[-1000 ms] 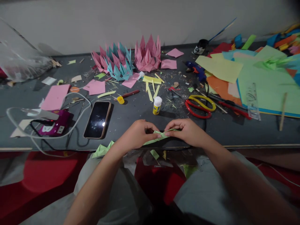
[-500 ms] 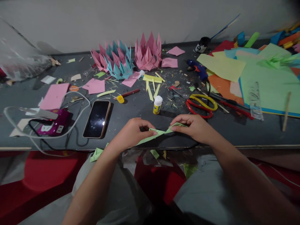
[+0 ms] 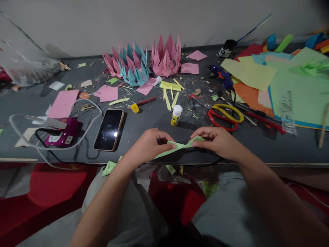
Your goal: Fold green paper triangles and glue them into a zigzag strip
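Between my hands, just above the table's front edge, is a folded strip of light green paper [image 3: 181, 145]. My left hand [image 3: 151, 145] pinches its left part between thumb and fingers. At the other end my right hand [image 3: 214, 140] grips the paper, thumb in front. An uncapped glue stick [image 3: 176, 115] stands upright beyond my hands, its yellow cap [image 3: 135, 108] lying to the left. Another folded green paper piece [image 3: 109, 167] rests on my left leg, partly covered by my forearm.
Pink folded paper crowns [image 3: 167, 58] and a blue one [image 3: 135, 72] stand at the back. On the left lie a phone [image 3: 109, 130] and a purple power adapter [image 3: 63, 133] with cables. Scissors [image 3: 226, 116], a glue gun [image 3: 223, 77] and coloured paper sheets [image 3: 295, 92] are on the right.
The whole view has shifted slightly, so things on the table appear a little further right. Both hands keep their hold on the green paper, which is almost unchanged.
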A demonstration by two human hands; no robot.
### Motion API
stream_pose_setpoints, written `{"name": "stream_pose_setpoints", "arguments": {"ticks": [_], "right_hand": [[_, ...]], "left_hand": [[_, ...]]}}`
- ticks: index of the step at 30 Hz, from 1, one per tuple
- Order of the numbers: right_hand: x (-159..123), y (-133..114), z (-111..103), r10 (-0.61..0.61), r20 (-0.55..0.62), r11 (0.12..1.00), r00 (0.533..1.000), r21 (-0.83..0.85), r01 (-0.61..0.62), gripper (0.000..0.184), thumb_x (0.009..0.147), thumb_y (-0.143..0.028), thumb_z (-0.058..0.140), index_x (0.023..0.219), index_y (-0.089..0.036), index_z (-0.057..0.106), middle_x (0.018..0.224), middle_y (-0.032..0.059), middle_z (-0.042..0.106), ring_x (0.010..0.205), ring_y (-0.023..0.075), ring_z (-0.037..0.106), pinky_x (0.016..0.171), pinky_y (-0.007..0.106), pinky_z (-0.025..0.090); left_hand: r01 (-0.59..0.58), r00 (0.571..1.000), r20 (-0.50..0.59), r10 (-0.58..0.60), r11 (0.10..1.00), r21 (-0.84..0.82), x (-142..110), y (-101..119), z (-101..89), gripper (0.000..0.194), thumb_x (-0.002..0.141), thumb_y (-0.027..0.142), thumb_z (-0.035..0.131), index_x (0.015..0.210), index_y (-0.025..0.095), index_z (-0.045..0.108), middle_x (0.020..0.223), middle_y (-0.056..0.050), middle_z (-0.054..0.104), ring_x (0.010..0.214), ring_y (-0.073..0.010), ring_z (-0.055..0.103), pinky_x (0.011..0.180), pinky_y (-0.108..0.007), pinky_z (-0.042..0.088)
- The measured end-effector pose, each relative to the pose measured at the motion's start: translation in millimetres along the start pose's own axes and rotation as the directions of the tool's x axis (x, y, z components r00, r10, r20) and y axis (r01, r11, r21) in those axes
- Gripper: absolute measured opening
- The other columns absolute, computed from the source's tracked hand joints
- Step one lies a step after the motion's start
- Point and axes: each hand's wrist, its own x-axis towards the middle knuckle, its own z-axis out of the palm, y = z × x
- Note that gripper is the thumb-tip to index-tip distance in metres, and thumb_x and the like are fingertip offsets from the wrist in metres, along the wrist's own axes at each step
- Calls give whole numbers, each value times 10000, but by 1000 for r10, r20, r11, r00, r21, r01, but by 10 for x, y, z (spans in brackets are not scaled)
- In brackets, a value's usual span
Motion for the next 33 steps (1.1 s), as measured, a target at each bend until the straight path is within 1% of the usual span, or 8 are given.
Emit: {"name": "stream_pose_setpoints", "arguments": {"ticks": [6,12,17,22,26,30,33], "right_hand": [[-3,-2,-10,-6,2,1000,1000,-9,6,215,647,-384,677,773,-215,637,747,30,687,667,168,618,592,276,459],[3,3,10,5,13,1000,1000,-15,-5,221,653,-381,679,794,-215,638,756,28,684,666,157,609,584,265,447],[0,10,50,42,19,999,999,-2,-42,226,666,-369,668,814,-202,631,732,23,672,614,136,589,541,245,433],[9,-11,109,61,44,997,997,46,-63,218,667,-356,669,801,-193,615,669,-10,634,579,110,573,541,228,430],[8,-31,138,75,44,994,996,77,-78,229,667,-357,666,809,-189,601,648,-19,617,595,112,570,563,230,428],[2,-32,158,72,40,996,997,57,-75,223,675,-356,654,822,-196,603,668,-16,619,617,121,567,573,238,420],[3,-38,176,56,34,997,998,43,-58,213,678,-352,651,818,-196,608,694,-11,619,639,127,571,582,243,421]], "left_hand": [[-1,1000,-11,1,1000,7,-5,-12,-8,164,761,337,603,780,206,701,750,-3,670,692,-131,578,641,-248,428],[-19,1000,17,19,1000,23,5,-8,6,183,774,352,592,782,200,694,753,-4,677,722,-142,586,631,-246,423],[-40,999,32,38,999,38,16,-10,34,178,781,340,589,784,192,688,753,3,680,685,-130,585,688,-261,426],[-78,997,26,77,994,71,30,-26,67,189,777,359,594,773,196,691,702,16,669,671,-128,575,769,-286,411],[-81,997,10,80,995,51,39,-28,82,170,776,338,599,764,195,690,708,20,672,637,-111,559,710,-259,411],[-64,998,14,64,998,25,40,-14,89,176,774,341,598,765,191,691,711,9,671,623,-107,547,615,-229,400],[-61,998,11,61,998,24,35,-1,95,183,772,342,598,771,187,695,689,1,661,626,-112,546,591,-223,393]]}}
